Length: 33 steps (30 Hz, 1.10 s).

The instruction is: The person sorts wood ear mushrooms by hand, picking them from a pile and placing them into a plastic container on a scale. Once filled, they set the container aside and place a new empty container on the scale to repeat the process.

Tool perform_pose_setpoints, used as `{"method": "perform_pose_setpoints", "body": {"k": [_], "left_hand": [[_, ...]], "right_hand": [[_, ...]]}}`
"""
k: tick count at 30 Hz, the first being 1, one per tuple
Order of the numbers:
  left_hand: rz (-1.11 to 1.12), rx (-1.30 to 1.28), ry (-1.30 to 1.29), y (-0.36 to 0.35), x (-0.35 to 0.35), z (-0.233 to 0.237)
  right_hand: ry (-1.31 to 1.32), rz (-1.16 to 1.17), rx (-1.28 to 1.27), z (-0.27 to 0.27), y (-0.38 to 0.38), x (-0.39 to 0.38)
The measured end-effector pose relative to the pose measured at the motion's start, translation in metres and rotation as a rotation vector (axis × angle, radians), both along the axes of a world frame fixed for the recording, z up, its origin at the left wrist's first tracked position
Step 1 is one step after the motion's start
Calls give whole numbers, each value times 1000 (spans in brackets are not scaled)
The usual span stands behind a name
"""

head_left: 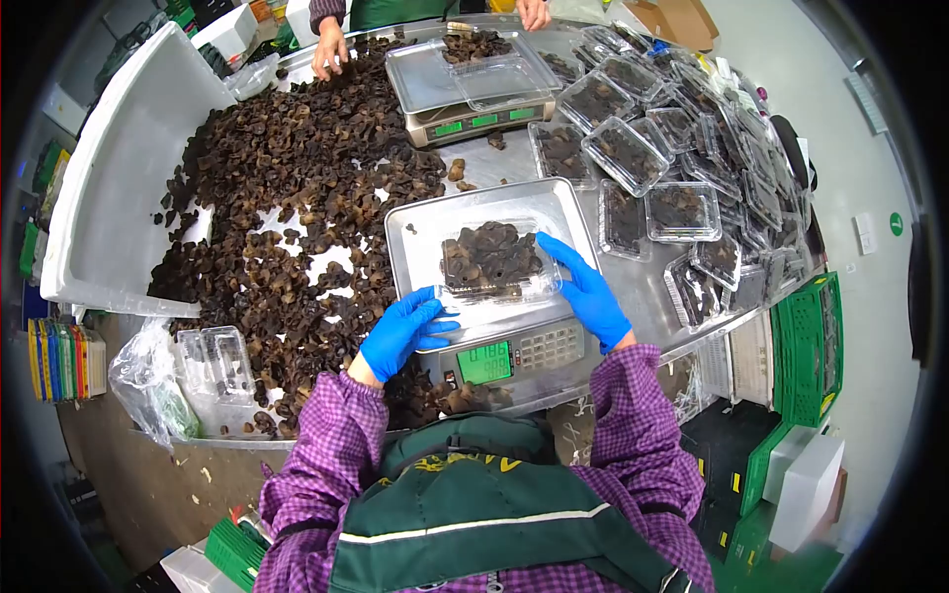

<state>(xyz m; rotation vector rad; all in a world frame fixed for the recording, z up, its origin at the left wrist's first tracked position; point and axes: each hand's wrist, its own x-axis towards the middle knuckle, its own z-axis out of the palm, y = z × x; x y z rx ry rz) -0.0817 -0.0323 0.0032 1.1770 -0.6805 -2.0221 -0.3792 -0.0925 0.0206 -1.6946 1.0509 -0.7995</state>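
A clear plastic container [453, 265] with a heap of dark wood ear mushrooms [491, 253] sits on the steel pan of the near scale [420, 232]. My left hand [407, 330], in a blue glove, grips its near left corner, fingers partly curled. On the opposite side, my right hand [587, 294], also blue-gloved, has its fingers and thumb along the container's right edge. Green digits are lit on the scale's display [484, 363]. Part of the container's rim is hidden by my fingers.
Loose mushrooms [287, 168] spread over the left of the table beside a white foam box [129, 188]. Filled clear packs [682, 210] pile up at right. Across the table, another person's hand [330, 49] touches the mushrooms near a second scale [474, 124].
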Motion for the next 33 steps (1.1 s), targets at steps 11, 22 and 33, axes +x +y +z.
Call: {"method": "perform_pose_setpoints", "body": {"k": [11,22,33], "left_hand": [[145,33,-54,-20,-8,-33],[247,-89,-146,-10,-19,-21],[603,-426,-2098,113,256,-82]], "right_hand": [[-240,-359,510,29,41,27],[2,-519,19,-37,37,38],[-138,-841,-18,13,52,-45]]}}
